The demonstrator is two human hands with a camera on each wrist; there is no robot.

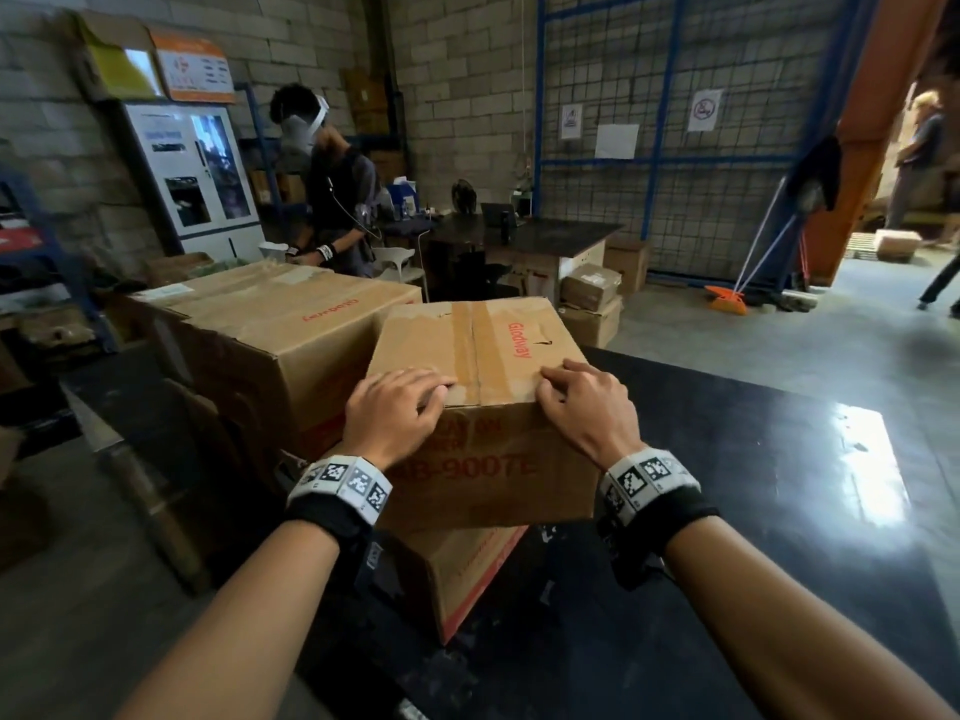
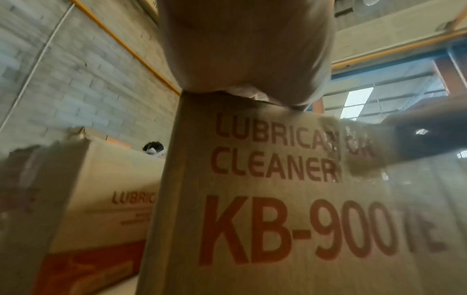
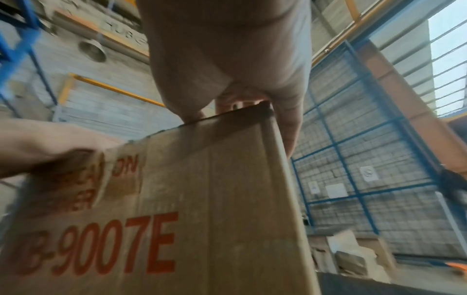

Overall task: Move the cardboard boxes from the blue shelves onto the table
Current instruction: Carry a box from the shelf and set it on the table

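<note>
Both hands are laid on the near top edge of a cardboard box (image 1: 478,356), the left hand (image 1: 396,407) left of the tape seam and the right hand (image 1: 584,405) at the right corner, fingers bent over the top without closing round it. The box is stacked on a lower box (image 1: 467,574) on the black tabletop (image 1: 753,511), just beside a larger box (image 1: 291,330).
</note>
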